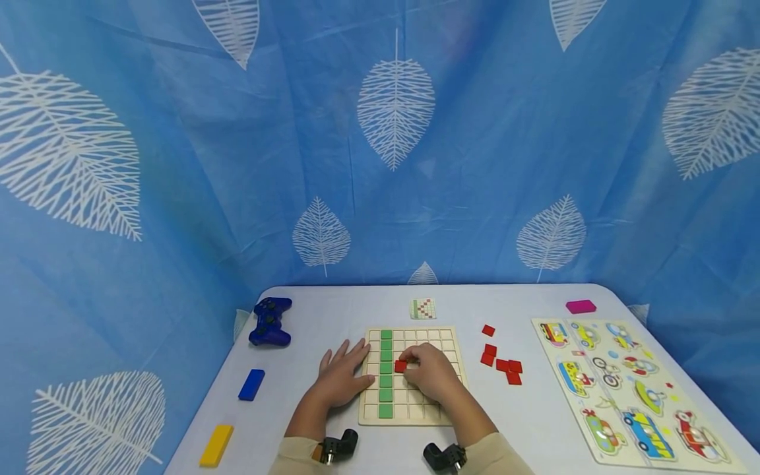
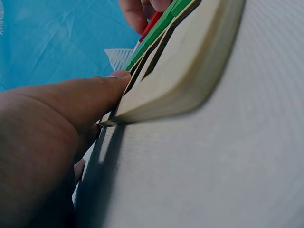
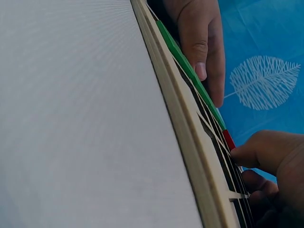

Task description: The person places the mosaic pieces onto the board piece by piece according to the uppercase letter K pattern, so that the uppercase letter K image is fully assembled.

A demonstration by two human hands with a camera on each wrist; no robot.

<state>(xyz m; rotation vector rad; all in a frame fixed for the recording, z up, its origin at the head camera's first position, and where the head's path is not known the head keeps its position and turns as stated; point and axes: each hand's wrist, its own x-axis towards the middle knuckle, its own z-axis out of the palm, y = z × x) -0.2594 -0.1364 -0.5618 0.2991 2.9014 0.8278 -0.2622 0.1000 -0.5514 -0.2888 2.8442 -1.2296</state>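
- Pale worktop (image 1: 332, 303) before a blue leaf-print curtain (image 1: 237, 165).
- Left hand (image 1: 341, 373): fingers spread flat on the wooden grid board (image 1: 448, 336).
- Right hand (image 1: 430, 373): fingers pinch a red square tile (image 1: 400, 366) beside the green column (image 1: 386, 376).

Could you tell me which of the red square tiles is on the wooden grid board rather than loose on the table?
The red tile under the right hand fingertips, beside the green column on the board. The other red tiles lie loose on the table, right of the board.
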